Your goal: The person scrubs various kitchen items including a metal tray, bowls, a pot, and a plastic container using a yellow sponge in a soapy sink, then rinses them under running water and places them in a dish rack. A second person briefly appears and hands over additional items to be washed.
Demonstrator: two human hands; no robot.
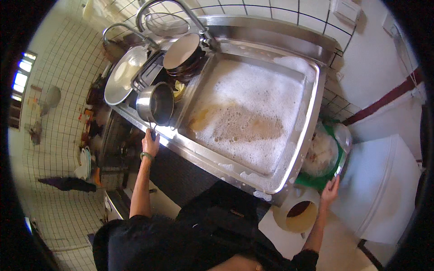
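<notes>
My left hand grips the handle of a small stainless steel saucepan, tilted over the front edge of the sink's left side. To its right, my right hand is closed around the handle end of a shiny metal utensil. The utensil reaches over a green bin lined with a clear bag; its far end is hard to make out. Between my hands, the sink's large basin holds water under white and brownish suds.
Left of the basin are stacked bowls, a wide metal pan or bowl and something yellow. Two curved faucets rise behind. A pale bucket with brownish contents stands on the floor below the bin, beside a white cabinet-like box.
</notes>
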